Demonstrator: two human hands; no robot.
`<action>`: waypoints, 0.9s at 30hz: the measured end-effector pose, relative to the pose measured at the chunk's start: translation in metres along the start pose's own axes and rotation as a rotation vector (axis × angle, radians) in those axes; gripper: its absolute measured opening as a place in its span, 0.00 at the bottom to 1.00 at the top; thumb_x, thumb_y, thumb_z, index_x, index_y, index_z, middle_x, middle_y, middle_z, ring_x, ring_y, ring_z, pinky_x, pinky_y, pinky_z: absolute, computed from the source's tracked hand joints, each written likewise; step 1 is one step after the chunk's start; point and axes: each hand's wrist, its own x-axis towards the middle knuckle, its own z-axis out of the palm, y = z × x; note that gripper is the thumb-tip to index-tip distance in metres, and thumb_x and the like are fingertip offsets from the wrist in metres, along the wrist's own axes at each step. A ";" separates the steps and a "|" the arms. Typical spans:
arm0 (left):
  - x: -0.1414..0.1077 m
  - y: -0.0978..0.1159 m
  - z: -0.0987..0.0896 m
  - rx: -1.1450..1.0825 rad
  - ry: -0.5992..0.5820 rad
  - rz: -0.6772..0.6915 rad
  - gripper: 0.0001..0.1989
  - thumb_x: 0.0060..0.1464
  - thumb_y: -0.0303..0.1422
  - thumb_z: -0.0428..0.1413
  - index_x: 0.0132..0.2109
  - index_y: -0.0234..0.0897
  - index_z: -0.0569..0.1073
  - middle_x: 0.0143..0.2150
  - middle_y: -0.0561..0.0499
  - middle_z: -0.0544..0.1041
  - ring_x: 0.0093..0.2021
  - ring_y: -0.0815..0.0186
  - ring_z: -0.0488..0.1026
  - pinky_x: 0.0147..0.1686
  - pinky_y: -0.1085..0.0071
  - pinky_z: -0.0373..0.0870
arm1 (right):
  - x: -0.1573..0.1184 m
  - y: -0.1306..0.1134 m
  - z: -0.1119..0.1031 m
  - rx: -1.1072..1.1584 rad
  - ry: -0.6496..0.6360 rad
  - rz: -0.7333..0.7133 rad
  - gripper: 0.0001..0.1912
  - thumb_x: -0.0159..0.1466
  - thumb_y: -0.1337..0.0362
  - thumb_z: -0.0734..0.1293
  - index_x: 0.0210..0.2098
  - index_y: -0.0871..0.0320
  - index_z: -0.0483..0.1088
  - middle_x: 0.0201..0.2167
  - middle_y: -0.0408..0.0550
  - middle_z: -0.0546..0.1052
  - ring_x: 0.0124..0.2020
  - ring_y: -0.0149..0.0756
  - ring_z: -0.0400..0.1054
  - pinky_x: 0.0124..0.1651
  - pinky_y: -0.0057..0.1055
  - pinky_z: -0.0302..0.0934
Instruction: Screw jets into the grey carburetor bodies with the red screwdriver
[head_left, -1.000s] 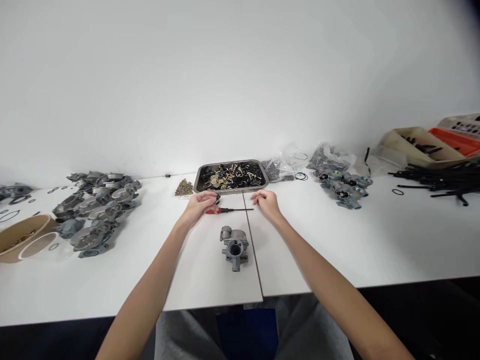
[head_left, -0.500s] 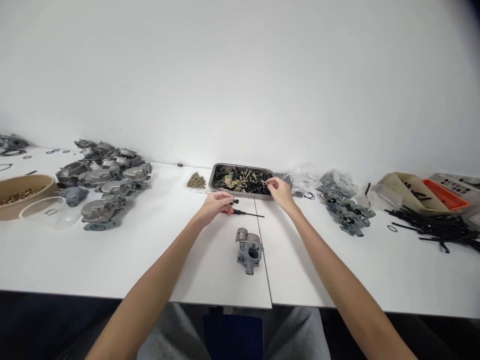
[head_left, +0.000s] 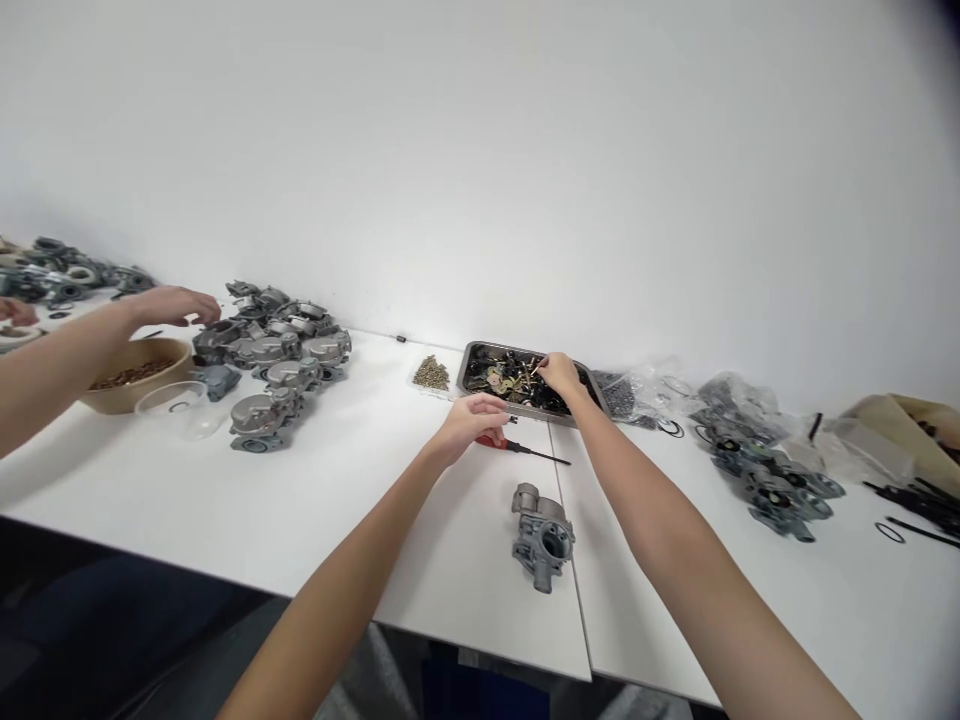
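My left hand (head_left: 472, 428) is closed, with a small black part (head_left: 512, 419) at its fingertips. Under its lower fingers is the red handle of a screwdriver (head_left: 536, 453), whose dark shaft points right over the white table. My right hand (head_left: 561, 374) reaches into a metal tray (head_left: 469, 385) of mixed black and brass-coloured small parts. Its thumb and finger pinch a thin brass-coloured piece (head_left: 537, 367), too small to name. Nearer to me, a single grey metal carburetor body (head_left: 543, 538) stands on the table beside the seam.
Left lie a heap of grey carburetor bodies (head_left: 289, 350), a tan bowl (head_left: 180, 362) and a clear plastic cup (head_left: 176, 405). Another person's hand (head_left: 176, 303) reaches over there. Brass bits (head_left: 431, 373) lie left of the tray; more carburetor bodies (head_left: 776, 490) and plastic bags (head_left: 660, 385) lie right.
The view has swung left. My right hand has moved left over the tray, towards its middle. Another person's arms have come into view at the left. My left hand still holds the black part.
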 end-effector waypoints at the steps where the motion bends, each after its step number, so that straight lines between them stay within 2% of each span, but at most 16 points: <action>1: 0.000 -0.001 0.000 -0.007 0.001 0.017 0.18 0.45 0.35 0.65 0.43 0.35 0.72 0.26 0.52 0.74 0.25 0.68 0.75 0.29 0.70 0.74 | 0.000 0.001 0.001 -0.002 -0.009 -0.001 0.18 0.68 0.58 0.65 0.54 0.60 0.67 0.53 0.53 0.71 0.49 0.39 0.70 0.51 0.42 0.68; 4: 0.001 -0.003 0.001 -0.013 0.016 0.038 0.20 0.42 0.32 0.66 0.44 0.36 0.72 0.28 0.54 0.73 0.24 0.69 0.74 0.29 0.68 0.76 | 0.000 0.002 0.003 0.013 -0.008 0.003 0.18 0.68 0.57 0.64 0.54 0.60 0.67 0.53 0.53 0.71 0.49 0.39 0.70 0.51 0.43 0.68; 7: 0.001 -0.004 0.001 -0.013 0.019 0.016 0.22 0.40 0.31 0.66 0.44 0.36 0.71 0.33 0.52 0.74 0.25 0.68 0.75 0.29 0.66 0.76 | -0.003 -0.003 0.006 0.051 0.057 0.032 0.18 0.68 0.57 0.64 0.54 0.59 0.68 0.53 0.53 0.71 0.50 0.40 0.70 0.51 0.43 0.68; 10: 0.001 -0.003 0.001 -0.004 0.046 0.046 0.23 0.37 0.29 0.66 0.44 0.36 0.72 0.39 0.50 0.73 0.28 0.71 0.74 0.26 0.72 0.73 | -0.008 -0.011 0.009 0.134 0.144 0.060 0.18 0.68 0.57 0.64 0.54 0.59 0.67 0.53 0.53 0.71 0.50 0.40 0.69 0.51 0.43 0.68; 12: 0.001 -0.001 0.001 -0.002 0.070 0.089 0.22 0.35 0.27 0.67 0.42 0.35 0.72 0.40 0.50 0.73 0.30 0.74 0.72 0.27 0.77 0.70 | -0.010 -0.014 0.007 0.209 0.200 0.067 0.18 0.68 0.57 0.64 0.54 0.60 0.67 0.53 0.53 0.71 0.50 0.40 0.69 0.51 0.43 0.68; 15: 0.002 0.001 0.000 -0.034 0.088 0.121 0.22 0.35 0.28 0.68 0.39 0.34 0.69 0.40 0.50 0.74 0.33 0.74 0.71 0.30 0.79 0.69 | -0.010 -0.014 -0.010 0.346 0.272 0.050 0.17 0.68 0.58 0.65 0.51 0.61 0.69 0.49 0.52 0.73 0.48 0.38 0.70 0.51 0.43 0.68; 18: 0.004 0.000 -0.001 -0.057 0.089 0.115 0.24 0.35 0.30 0.70 0.39 0.35 0.68 0.39 0.48 0.75 0.34 0.72 0.73 0.32 0.76 0.70 | -0.013 -0.014 -0.039 0.497 0.307 -0.003 0.14 0.64 0.61 0.67 0.45 0.64 0.72 0.40 0.53 0.77 0.42 0.38 0.72 0.50 0.38 0.66; 20: 0.005 -0.002 -0.001 -0.064 0.092 0.109 0.25 0.35 0.31 0.70 0.41 0.34 0.69 0.39 0.48 0.75 0.33 0.70 0.74 0.32 0.73 0.71 | -0.022 -0.017 -0.059 0.602 0.282 -0.058 0.15 0.59 0.61 0.68 0.42 0.65 0.74 0.36 0.53 0.79 0.36 0.36 0.72 0.45 0.35 0.67; 23: 0.005 -0.002 0.000 -0.098 0.102 0.114 0.27 0.35 0.31 0.70 0.43 0.33 0.69 0.37 0.49 0.75 0.29 0.69 0.75 0.32 0.70 0.72 | -0.051 -0.029 -0.080 0.752 0.181 -0.157 0.18 0.56 0.58 0.69 0.42 0.63 0.74 0.35 0.53 0.80 0.31 0.32 0.71 0.37 0.30 0.65; 27: 0.002 0.003 0.002 -0.160 0.094 0.126 0.29 0.35 0.31 0.70 0.45 0.33 0.68 0.37 0.49 0.75 0.28 0.67 0.76 0.35 0.66 0.74 | -0.101 -0.048 -0.084 0.868 0.030 -0.235 0.18 0.53 0.56 0.71 0.39 0.62 0.75 0.34 0.51 0.80 0.30 0.32 0.71 0.33 0.28 0.64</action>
